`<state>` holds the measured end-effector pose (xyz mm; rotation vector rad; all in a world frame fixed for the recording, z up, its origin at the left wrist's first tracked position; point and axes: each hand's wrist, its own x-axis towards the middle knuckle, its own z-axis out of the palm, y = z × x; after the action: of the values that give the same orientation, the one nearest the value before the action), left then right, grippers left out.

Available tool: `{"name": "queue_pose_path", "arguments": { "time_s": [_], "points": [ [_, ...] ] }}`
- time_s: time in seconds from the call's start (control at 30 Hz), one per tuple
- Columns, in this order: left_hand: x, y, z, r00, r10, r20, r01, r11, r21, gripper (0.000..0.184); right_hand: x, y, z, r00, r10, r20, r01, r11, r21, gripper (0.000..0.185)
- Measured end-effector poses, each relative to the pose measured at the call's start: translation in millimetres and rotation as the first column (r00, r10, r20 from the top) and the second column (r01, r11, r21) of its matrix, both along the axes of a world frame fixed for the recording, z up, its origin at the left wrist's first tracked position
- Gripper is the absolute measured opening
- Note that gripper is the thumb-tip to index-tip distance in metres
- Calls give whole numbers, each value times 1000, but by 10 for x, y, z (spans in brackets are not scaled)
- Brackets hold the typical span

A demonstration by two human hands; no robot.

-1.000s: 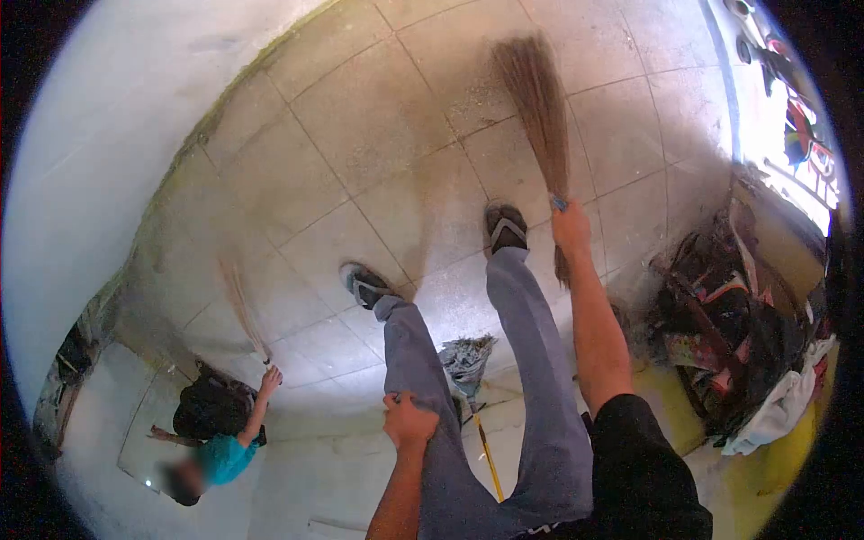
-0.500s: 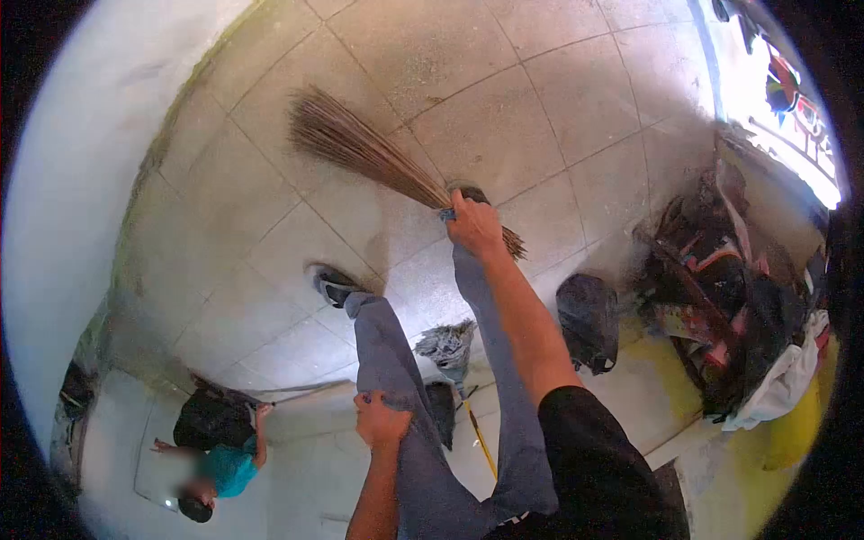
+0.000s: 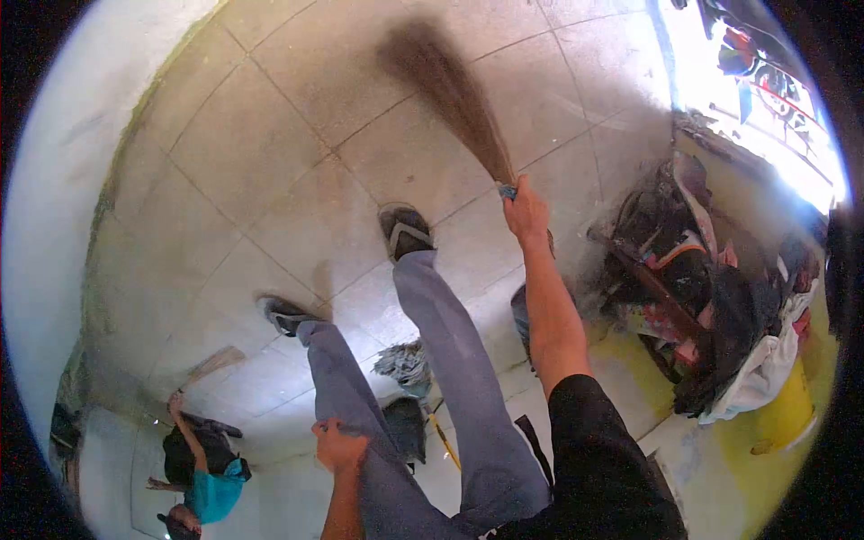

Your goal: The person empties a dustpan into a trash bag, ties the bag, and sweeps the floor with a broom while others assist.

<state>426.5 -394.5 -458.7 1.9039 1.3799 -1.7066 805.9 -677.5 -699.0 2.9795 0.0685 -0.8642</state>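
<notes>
My right hand (image 3: 526, 212) is closed round the bound handle end of a stick broom (image 3: 459, 103). The broom's bristles fan out over the tiled floor toward the upper left, and their tips are smeared by motion. My left hand (image 3: 340, 446) rests on my left trouser leg (image 3: 346, 387) near the knee, fingers apart and holding nothing. Both of my feet, in dark flip-flops (image 3: 407, 232), stand on the tiles, below and left of the broom.
A heap of clothes and bags (image 3: 693, 288) lies at the right by a bright opening. A grey mop head (image 3: 405, 364) with a yellow handle and a dark bag (image 3: 405, 427) lie behind my legs. Another person (image 3: 211, 490) at lower left holds a small broom (image 3: 216, 362). A wall (image 3: 81, 135) runs along the left.
My right hand has swung the broom up and to the right, its bristles now pointing farther ahead. My view has shifted with a step. The other person's broom has come into view.
</notes>
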Motion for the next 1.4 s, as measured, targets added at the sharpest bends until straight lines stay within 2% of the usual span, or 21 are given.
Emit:
{"name": "queue_pose_path", "arguments": {
  "time_s": [0.07, 0.13, 0.17, 0.23, 0.3, 0.37, 0.43, 0.47, 0.53, 0.57, 0.67, 0.73, 0.87, 0.97, 1.03, 1.07, 1.13, 1.23, 1.27, 1.33, 1.4],
  "points": [
    [-36, -25, -28, 999, -29, -26, 29, 1000, 0, 52, 95, -27, 76, 996, -89, 25, 89, 996, -9, 38],
    [-121, -68, -22, 996, -66, -58, 65, 998, -12, 50, 110, -9, 103, 952, -292, 95, 289, 956, 46, 39],
    [-170, -96, -40, 999, -31, -42, 31, 1000, 3, 48, 89, -1, 151, 952, -288, 99, 286, 958, 33, 39],
    [-230, -146, -57, 1000, 5, -23, -4, 1000, 14, 47, -2, 139, 287, 930, -351, 113, 328, 927, 180, 36],
    [-305, -197, -31, 1000, 27, 4, -27, 999, 33, 46, -264, 143, 286, 958, -266, 108, 226, 930, 289, 33],
    [-433, -271, -39, 1000, -5, 11, 4, 999, 49, 47, -478, 317, 369, 968, -222, -115, 243, 945, 217, 33],
    [-542, -354, -56, 999, -39, 3, 38, 997, 70, 47, -745, 371, 315, 994, -22, -110, 62, 926, 373, 35],
    [-592, -374, -69, 999, -32, 17, 31, 997, 69, 48, -841, 382, 244, 992, -23, -121, 67, 926, 371, 35],
    [-604, -393, -81, 999, -26, 26, 24, 997, 70, 49, -959, 400, 90, 919, 297, -260, -193, 912, 362, 38],
    [-594, -413, -97, 1000, -23, -2, 24, 997, 72, 49, -967, 384, 20, 875, 378, -303, -279, 904, 324, 40],
    [-442, -434, -120, 997, -6, -72, 11, 998, 69, 47, -831, 144, -165, 846, 443, -295, -357, 883, 305, 40],
    [-388, -423, -86, 993, 5, -120, 2, 998, 60, 47, -534, -3, -48, 848, 371, -377, -310, 926, 215, 40],
    [-343, -473, -80, 996, 4, -94, 3, 997, 78, 45, -7, -694, 47, 916, 316, -247, -286, 947, 149, 39],
    [-331, -491, -85, 998, 7, -55, -2, 997, 81, 46, 350, -1055, 289, 949, 255, -185, -258, 966, 4, 32],
    [-342, -480, 5, 999, 23, -38, -21, 998, 59, 48, 526, -1200, 509, 989, 73, -125, -89, 988, -123, 33],
    [-322, -440, 90, 1000, 25, 20, -26, 998, 52, 51, 541, -1243, 592, 990, 81, -116, -97, 986, -134, 33],
    [-248, -275, 191, 974, 116, 197, -116, 993, -13, 56, 621, -1354, 691, 997, -78, -17, 75, 989, -125, 34],
    [-157, 5, 489, 774, 407, 485, -356, 913, -198, 52, 566, -1203, 1021, 986, -165, 23, 166, 981, -104, 34],
    [11, -26, 577, 749, 436, 499, -360, 900, -245, 52, 493, -1150, 1125, 984, -176, -22, 174, 980, -95, 37],
    [368, -129, 664, 655, 335, 677, -262, 941, -212, 48, 288, -855, 1341, 989, -146, -13, 146, 989, -3, 45],
    [556, -425, 513, 575, 334, 747, -244, 941, -234, 46, -21, -690, 1323, 980, -174, -100, 181, 981, 71, 47]
  ]
}}
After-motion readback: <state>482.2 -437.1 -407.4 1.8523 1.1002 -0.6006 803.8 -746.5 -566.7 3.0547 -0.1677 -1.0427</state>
